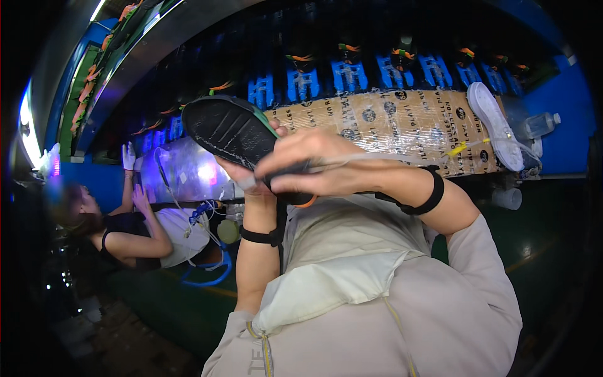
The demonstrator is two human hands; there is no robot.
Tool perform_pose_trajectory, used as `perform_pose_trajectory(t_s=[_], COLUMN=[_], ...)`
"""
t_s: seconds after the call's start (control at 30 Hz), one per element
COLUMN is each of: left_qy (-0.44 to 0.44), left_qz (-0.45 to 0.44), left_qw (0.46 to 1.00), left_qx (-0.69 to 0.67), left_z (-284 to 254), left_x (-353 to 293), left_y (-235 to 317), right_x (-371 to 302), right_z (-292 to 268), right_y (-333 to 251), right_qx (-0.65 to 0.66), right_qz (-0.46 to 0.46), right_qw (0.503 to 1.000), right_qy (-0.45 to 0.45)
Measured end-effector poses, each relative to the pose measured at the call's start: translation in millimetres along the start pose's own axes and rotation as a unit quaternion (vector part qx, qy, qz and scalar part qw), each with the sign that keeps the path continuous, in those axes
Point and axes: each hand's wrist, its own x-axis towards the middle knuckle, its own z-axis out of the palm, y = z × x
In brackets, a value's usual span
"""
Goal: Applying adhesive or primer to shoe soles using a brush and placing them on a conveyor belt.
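A dark shoe (229, 129) with a black sole and a green edge is held up at the left of the middle, its sole turned toward me. My left hand (242, 176) grips it from below, and fingertips show past its right edge. Across the shoe's lower end lies my right hand (314, 160), fingers curled and smeared by motion. From this hand a thin pale tube or cord (389, 158) runs right toward a yellow piece (460, 148). What the right fingers close on is hidden. A bit of orange (308, 202) shows below the hands.
A cardboard-covered bench (402, 119) stretches in front, with a white shoe (495, 125) and a clear bottle (541, 124) at its right end. Behind it stand several dark shoes with orange laces on blue holders (349, 76). Another person (141, 235) works at the left near a blue stool (207, 273).
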Motion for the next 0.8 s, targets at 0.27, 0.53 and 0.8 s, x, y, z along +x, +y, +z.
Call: perform_pose_trajectory(t_s=[0.27,0.53,0.8], left_qy=[-0.088,-0.116,-0.184], left_qz=[0.0,0.093,0.052], left_qw=[0.996,0.988,0.98], left_qx=[-0.017,0.028,0.053], left_z=[9,19,31], left_x=[25,55,73], left_y=[38,53,61], right_x=[-2,2,10], right_z=[-1,-35,-64], right_y=[-11,-9,-18], right_qx=[-0.004,0.061,-0.015], right_qz=[-0.03,-0.006,-0.02], right_qw=[0.999,0.996,0.996], right_qy=[0.011,-0.058,-0.083])
